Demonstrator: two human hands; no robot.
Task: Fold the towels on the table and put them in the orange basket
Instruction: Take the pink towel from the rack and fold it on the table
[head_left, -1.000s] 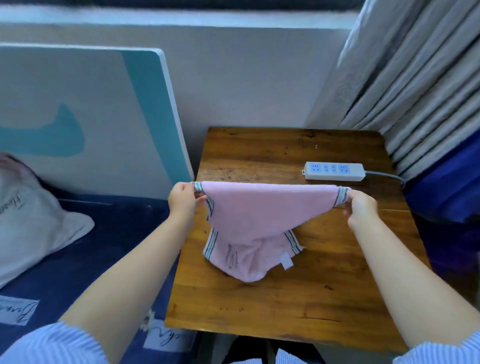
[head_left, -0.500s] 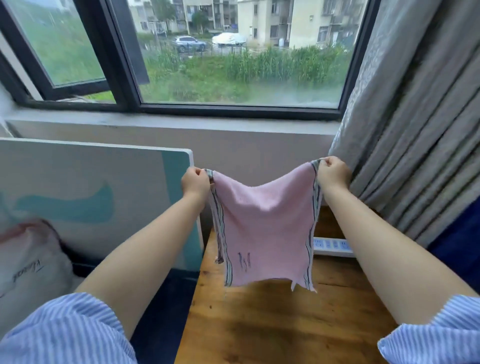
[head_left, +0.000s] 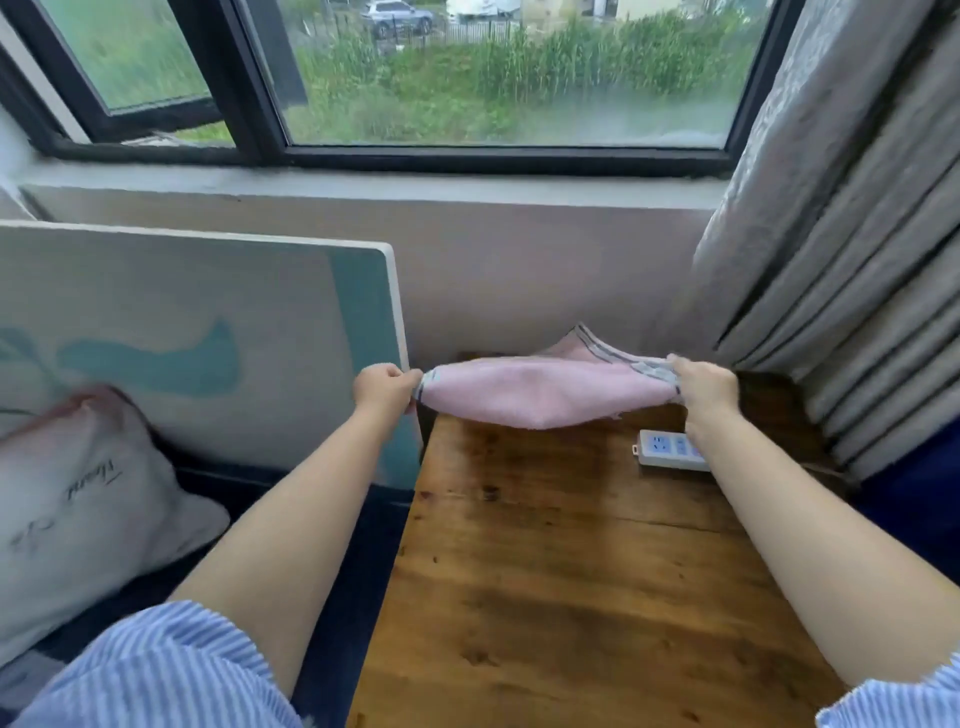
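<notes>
A pink towel (head_left: 545, 395) with grey striped edges is stretched almost flat in the air above the far end of the wooden table (head_left: 571, 571). My left hand (head_left: 384, 387) pinches its left corner beside the table's left edge. My right hand (head_left: 701, 384) grips the right corner, above the power strip. The towel's far edge flaps up behind. No orange basket is in view.
A white power strip (head_left: 660, 449) lies at the table's far right, partly under my right forearm. Grey curtains (head_left: 841, 260) hang at the right. A white and teal board (head_left: 208, 332) leans at the left, with a pillow (head_left: 88, 499) below it. A window (head_left: 467, 78) spans the back.
The towel went from hanging down in front of the window to being swung out level over the table's far end. Both hands have come down and spread wider apart.
</notes>
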